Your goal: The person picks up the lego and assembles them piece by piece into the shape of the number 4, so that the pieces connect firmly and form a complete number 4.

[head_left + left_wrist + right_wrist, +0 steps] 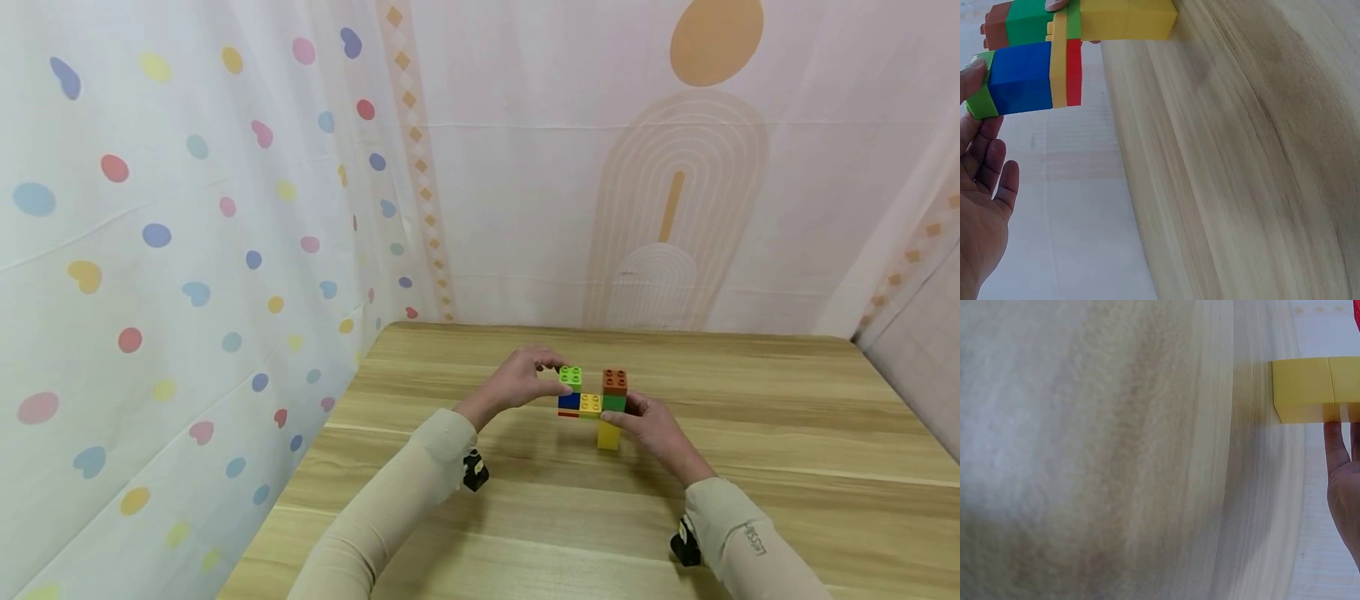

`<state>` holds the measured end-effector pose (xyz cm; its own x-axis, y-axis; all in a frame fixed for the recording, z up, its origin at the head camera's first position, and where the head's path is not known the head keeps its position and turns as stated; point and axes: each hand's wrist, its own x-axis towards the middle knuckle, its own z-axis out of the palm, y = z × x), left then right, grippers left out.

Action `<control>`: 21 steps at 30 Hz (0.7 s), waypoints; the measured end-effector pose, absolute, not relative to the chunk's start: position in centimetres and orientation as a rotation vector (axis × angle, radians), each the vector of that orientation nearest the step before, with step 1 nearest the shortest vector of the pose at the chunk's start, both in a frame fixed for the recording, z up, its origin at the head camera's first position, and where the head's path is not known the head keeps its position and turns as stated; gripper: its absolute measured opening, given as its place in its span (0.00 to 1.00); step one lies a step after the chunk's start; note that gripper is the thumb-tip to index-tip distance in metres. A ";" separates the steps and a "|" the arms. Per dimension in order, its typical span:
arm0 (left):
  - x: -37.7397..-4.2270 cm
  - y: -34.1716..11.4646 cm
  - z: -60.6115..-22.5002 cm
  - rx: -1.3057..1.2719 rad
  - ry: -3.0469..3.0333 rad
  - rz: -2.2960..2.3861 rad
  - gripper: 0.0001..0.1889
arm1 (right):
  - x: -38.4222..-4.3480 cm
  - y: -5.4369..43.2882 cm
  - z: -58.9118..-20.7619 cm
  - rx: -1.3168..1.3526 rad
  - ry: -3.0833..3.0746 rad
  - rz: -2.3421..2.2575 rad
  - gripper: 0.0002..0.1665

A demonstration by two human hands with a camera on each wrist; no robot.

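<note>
A structure of toy building blocks stands on the wooden table. Its right column has yellow blocks [609, 437] at the bottom, a green block [614, 403] above and a brown block [615, 382] on top. A thin yellow block [591, 404] juts left from that column. On its outer end sits a blue block [1020, 76], with a thin red block [1074, 72] beneath, raised off the table. My left hand [517, 379] pinches the lime green block [571, 377] atop the blue one. My right hand [660, 429] holds the right column around its middle, thumb in front.
The wooden table [787, 417] reaches back to a patterned curtain [525, 208]. A dotted curtain [187, 333] hangs along the left side. Dark wrist devices show below the sleeves, one at the left wrist [475, 471] and one at the right wrist [686, 543].
</note>
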<state>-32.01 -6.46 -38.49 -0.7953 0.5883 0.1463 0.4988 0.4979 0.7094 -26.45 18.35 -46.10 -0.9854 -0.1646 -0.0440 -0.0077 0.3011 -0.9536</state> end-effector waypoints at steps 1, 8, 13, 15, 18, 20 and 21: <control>-32.0 -6.5 -38.5 0.953 2.614 1.181 0.17 | -26.5 18.4 -46.1 -0.158 2.420 -1.778 0.36; -32.0 -6.4 -38.5 0.950 2.606 1.183 0.17 | -26.5 18.3 -46.0 -0.152 2.423 -1.782 0.35; -32.0 -6.4 -38.5 0.948 2.598 1.197 0.16 | -26.3 18.2 -45.9 -0.152 2.418 -1.794 0.35; -32.0 -6.4 -38.5 0.948 2.607 1.190 0.16 | -26.3 18.1 -45.9 -0.160 2.422 -1.792 0.35; -32.1 -6.5 -38.6 0.952 2.621 1.179 0.16 | -26.3 18.1 -46.0 -0.165 2.425 -1.787 0.35; -32.2 -6.5 -38.7 0.957 2.626 1.174 0.16 | -26.4 18.2 -46.0 -0.158 2.427 -1.783 0.35; -32.2 -6.5 -38.7 0.960 2.626 1.174 0.16 | -26.4 18.2 -46.0 -0.162 2.429 -1.780 0.35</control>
